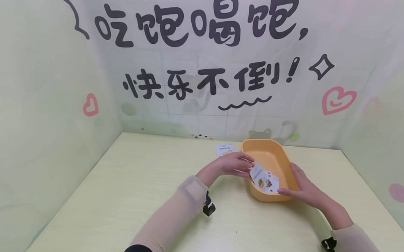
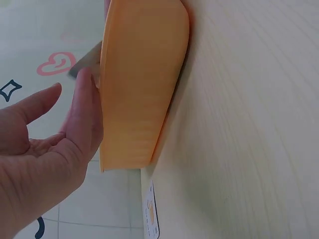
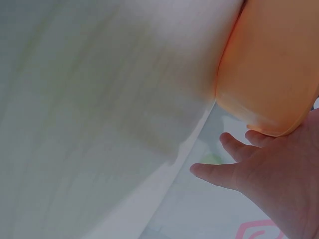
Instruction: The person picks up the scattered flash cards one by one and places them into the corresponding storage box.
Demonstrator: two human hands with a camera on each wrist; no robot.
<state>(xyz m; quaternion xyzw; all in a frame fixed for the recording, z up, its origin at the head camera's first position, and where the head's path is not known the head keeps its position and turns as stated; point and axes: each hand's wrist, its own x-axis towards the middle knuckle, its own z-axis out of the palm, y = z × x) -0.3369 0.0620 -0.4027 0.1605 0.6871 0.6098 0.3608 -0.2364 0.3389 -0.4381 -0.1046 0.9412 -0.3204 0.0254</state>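
An orange plastic basket (image 1: 272, 160) stands at the back right of the table, with several white cards (image 1: 265, 184) printed with small food pictures inside its near end. My left hand (image 1: 234, 164) reaches over the left rim, fingertips beside the cards. In the left wrist view the left thumb stands apart from the fingers (image 2: 84, 114), and a blurred card (image 2: 87, 62) shows by the fingertips. My right hand (image 1: 305, 188) holds the right side of the basket, thumb over the rim and fingers outside, spread in the right wrist view.
A white card reading "bread" (image 1: 224, 149) lies on the table left of the basket, partly behind my left hand. The pale wooden table (image 1: 133, 191) is enclosed by printed walls (image 1: 195, 122) at the back and sides.
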